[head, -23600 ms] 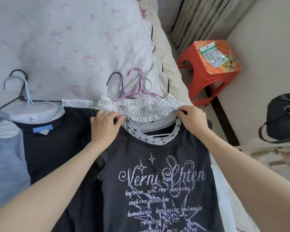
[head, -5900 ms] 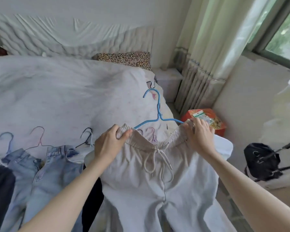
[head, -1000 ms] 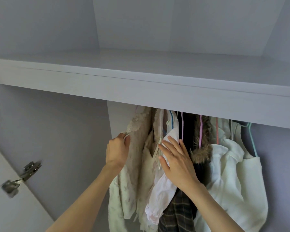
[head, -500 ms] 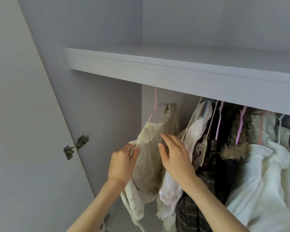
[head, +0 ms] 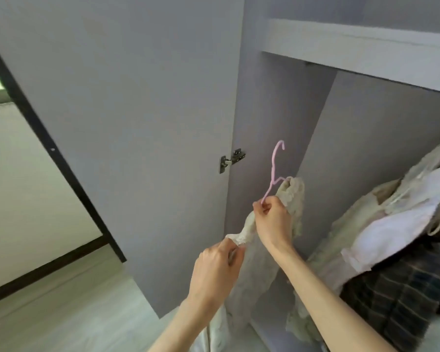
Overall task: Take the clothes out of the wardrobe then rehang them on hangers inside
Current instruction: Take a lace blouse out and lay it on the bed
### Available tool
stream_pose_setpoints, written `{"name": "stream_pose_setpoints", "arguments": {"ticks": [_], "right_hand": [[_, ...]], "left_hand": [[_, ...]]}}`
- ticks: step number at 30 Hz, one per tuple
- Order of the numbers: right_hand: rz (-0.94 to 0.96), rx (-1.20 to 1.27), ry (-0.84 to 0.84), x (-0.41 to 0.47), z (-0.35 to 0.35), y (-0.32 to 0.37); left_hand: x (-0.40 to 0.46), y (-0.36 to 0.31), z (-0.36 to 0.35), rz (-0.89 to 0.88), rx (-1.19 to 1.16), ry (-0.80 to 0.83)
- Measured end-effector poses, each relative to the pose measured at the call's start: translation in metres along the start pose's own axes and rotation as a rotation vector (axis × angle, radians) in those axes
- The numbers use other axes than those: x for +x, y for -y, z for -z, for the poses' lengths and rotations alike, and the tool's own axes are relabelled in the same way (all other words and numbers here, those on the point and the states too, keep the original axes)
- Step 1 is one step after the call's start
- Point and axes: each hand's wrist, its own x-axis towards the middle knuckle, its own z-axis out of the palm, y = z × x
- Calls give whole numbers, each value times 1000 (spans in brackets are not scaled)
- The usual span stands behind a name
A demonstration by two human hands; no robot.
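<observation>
1. The wardrobe [head: 277, 110] stands with its door [head: 137, 123] swung wide; a shelf [head: 353, 47] crosses the top. Clothes still hanging [head: 391, 224] crowd the right side, pale fabrics over a dark plaid piece.
2. The lace garment [head: 294, 199] is off the rail and held in front of the wardrobe's left wall, clear of the other clothes. It hangs long and limp, its long axis running from upper right at the hanger down toward the lower left, the hem out of sight below.
3. The right hand [head: 273, 219] is closed in a pinch on the lower arm of the pink hanger [head: 274, 171], with the garment's shoulder bunched beside the fingers.
4. The left hand [head: 215, 273] is closed on a frilled edge of the garment, probably a cuff or sleeve end.
5. The hanger's hook points up and curls right, its neck near vertical.
6. Judgement: the step in hand is removal. It would go best with the hanger kept upright so the shoulder cannot slide off, the loose fabric gathered by the left hand, and delicate lace kept clear of the door hinge [head: 233, 160].
</observation>
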Motion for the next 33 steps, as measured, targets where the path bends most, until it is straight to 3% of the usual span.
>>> {"name": "stream_pose_setpoints", "arguments": {"ticks": [5,12,17,21,27,33], "right_hand": [[20,-230,192,-33,-28,-19],[205,-463,488,-69,-27,-47],[383,-414,632,-84,-35,-53],[606,-266,693,-95,-66,-29],[793,-153,892,-105,-116,10],[744,51,1190,-125,-164,41]], "left_hand": [[-29,48,43,15,-1,-143],[-52,101,81,32,103,-53],[-81,130,88,57,191,2],[-109,161,94,222,297,46],[-182,195,121,382,172,-320],[-239,183,144,544,334,-580]]}}
